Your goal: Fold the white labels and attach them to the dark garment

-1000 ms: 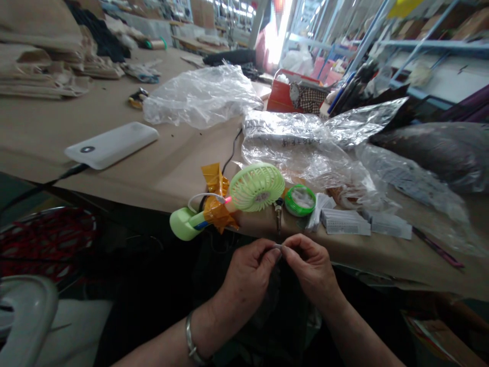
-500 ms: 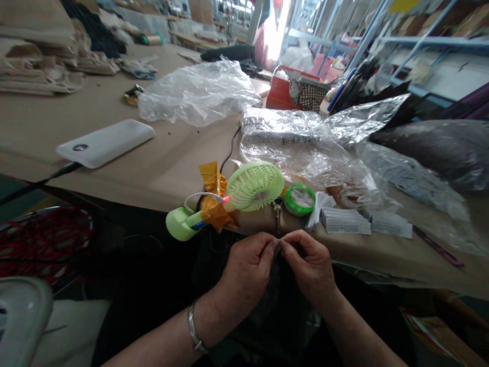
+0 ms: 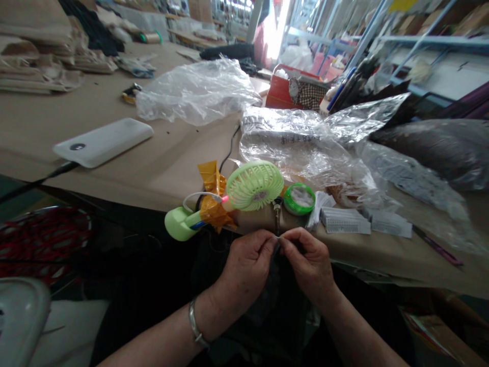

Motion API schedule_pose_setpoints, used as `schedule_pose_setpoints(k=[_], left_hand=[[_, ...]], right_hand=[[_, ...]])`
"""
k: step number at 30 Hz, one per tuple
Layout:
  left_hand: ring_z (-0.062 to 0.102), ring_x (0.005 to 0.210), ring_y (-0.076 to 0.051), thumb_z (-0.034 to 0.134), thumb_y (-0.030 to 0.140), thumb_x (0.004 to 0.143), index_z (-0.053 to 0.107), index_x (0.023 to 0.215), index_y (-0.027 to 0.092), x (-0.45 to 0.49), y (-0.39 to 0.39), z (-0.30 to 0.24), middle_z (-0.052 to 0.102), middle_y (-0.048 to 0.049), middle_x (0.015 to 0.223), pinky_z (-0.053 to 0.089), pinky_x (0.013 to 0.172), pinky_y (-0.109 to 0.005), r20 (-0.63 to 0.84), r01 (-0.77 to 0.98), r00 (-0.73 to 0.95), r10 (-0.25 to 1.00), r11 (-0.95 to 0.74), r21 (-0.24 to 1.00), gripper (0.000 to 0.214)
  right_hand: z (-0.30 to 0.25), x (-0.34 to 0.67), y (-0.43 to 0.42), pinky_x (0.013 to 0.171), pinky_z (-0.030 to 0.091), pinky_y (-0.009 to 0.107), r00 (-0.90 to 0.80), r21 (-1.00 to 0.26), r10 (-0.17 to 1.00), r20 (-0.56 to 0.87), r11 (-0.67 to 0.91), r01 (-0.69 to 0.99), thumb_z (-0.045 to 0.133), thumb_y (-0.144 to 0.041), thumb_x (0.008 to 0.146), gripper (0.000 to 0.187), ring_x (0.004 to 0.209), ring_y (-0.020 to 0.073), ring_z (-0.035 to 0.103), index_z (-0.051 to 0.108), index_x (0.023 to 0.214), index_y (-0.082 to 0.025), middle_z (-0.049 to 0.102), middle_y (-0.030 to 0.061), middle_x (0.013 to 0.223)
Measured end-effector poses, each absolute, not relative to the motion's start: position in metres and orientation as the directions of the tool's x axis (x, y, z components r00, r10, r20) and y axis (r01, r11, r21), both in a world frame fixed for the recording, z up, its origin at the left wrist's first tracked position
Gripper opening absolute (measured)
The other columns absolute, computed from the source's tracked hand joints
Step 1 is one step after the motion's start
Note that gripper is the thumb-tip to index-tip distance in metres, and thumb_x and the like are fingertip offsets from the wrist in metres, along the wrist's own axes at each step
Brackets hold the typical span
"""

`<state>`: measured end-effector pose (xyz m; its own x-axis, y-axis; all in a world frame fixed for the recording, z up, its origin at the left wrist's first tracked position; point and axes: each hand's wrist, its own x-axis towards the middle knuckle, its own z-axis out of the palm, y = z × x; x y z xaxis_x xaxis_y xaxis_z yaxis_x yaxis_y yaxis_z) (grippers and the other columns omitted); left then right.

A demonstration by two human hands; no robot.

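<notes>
Now the left hand and right hand sit slightly nearer the table than a moment ago, both pinching a tiny pale piece between their fingertips by its near edge, so the close fingerwork seems to continue.

Between the fingertips of the left hand and the right hand, a pale piece is mostly covered and too small to identify. The near edge cuts off both forearms. Amber tape hides part of the handle of the green fan. Print on the paper labels and lettering on the clear plastic bag are illegible. The left edge crops the tan fabric, black cable and white chair; the right edge crops the grey bundle. Far workshop furnishings are blurred.
</notes>
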<state>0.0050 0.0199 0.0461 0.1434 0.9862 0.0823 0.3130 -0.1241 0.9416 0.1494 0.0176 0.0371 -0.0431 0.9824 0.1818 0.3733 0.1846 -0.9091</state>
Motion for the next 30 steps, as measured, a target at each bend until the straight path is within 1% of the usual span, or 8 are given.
schedule_pose_setpoints(k=[9,16,18,20,22,24,27,30], left_hand=[[0.054,0.059,-0.009,0.048,0.018,0.084,0.063,0.068,0.017,0.007,0.025,0.049,0.061,0.0036,0.062,0.040,0.059,-0.018,0.079,0.268,0.124,0.989,-0.110,0.957,0.022],[0.055,0.057,-0.010,0.049,0.024,0.084,0.063,0.068,0.017,0.003,0.011,0.046,0.060,0.0025,0.060,0.041,0.054,-0.018,-0.052,0.195,0.153,0.987,0.022,0.981,0.023],[0.057,0.059,-0.012,0.048,0.026,0.084,0.064,0.068,0.017,0.002,0.007,0.039,0.063,0.0013,0.061,0.043,0.055,-0.019,-0.086,0.220,0.151,0.985,0.052,0.974,0.025],[0.064,0.072,-0.016,0.048,0.028,0.084,0.069,0.080,0.018,0.000,0.005,0.027,0.071,-0.0016,0.076,0.049,0.066,-0.023,-0.108,0.240,0.174,0.979,0.064,0.969,0.023],[0.064,0.095,-0.020,0.052,0.028,0.082,0.068,0.102,0.021,-0.001,0.005,0.014,0.071,-0.0040,0.102,0.047,0.086,-0.028,-0.108,0.288,0.172,0.979,0.055,0.956,0.027],[0.062,0.104,-0.022,0.053,0.027,0.080,0.067,0.107,0.020,-0.002,0.004,0.003,0.069,-0.0061,0.111,0.044,0.094,-0.032,-0.123,0.355,0.170,0.978,0.055,0.933,0.031],[0.062,0.103,-0.023,0.050,0.028,0.081,0.068,0.104,0.019,-0.003,0.000,-0.004,0.069,-0.0077,0.109,0.045,0.094,-0.035,-0.136,0.401,0.199,0.970,0.045,0.915,0.030],[0.064,0.099,-0.023,0.049,0.029,0.081,0.069,0.099,0.021,-0.003,-0.006,-0.005,0.071,-0.0068,0.103,0.047,0.091,-0.034,-0.147,0.398,0.221,0.964,0.049,0.916,0.029]], right_hand=[[0.038,0.146,0.020,0.057,0.042,0.021,0.002,-0.936,0.987,0.163,0.154,0.317,0.057,-0.025,0.084,0.011,0.059,0.0107,0.052,0.060,0.075,-0.018,0.057,-0.0027,0.063],[0.046,0.156,-0.006,0.059,0.047,0.021,-0.082,-0.897,0.981,0.174,0.192,0.398,0.056,-0.023,0.085,0.007,0.062,0.0124,0.059,0.062,0.088,-0.020,0.063,-0.0007,0.070],[0.057,0.161,-0.011,0.056,0.045,0.021,-0.139,-0.826,0.948,0.286,0.317,0.466,0.055,-0.019,0.086,0.007,0.059,0.0114,0.058,0.061,0.083,-0.021,0.060,-0.0013,0.067],[0.071,0.169,-0.008,0.057,0.046,0.021,-0.193,-0.713,0.883,0.428,0.461,0.528,0.053,-0.015,0.086,0.010,0.062,0.0116,0.057,0.059,0.082,-0.021,0.059,-0.0004,0.070],[0.085,0.179,0.005,0.068,0.049,0.026,-0.225,-0.558,0.802,0.554,0.558,0.614,0.052,-0.013,0.086,0.012,0.075,0.0147,0.060,0.060,0.088,-0.021,0.061,0.0025,0.080],[0.095,0.189,0.024,0.086,0.047,0.036,-0.260,-0.379,0.738,0.623,0.576,0.724,0.052,-0.015,0.086,0.016,0.095,0.0206,0.058,0.062,0.098,-0.021,0.062,0.0065,0.094],[0.098,0.198,0.055,0.098,0.038,0.046,-0.298,-0.169,0.730,0.615,0.492,0.854,0.053,-0.027,0.087,0.026,0.115,0.0282,0.047,0.061,0.111,-0.020,0.059,0.0104,0.113],[0.093,0.196,0.074,0.102,0.033,0.050,-0.348,-0.068,0.790,0.505,0.439,0.896,0.055,-0.035,0.087,0.030,0.123,0.0318,0.040,0.062,0.113,-0.021,0.054,0.0103,0.125]])
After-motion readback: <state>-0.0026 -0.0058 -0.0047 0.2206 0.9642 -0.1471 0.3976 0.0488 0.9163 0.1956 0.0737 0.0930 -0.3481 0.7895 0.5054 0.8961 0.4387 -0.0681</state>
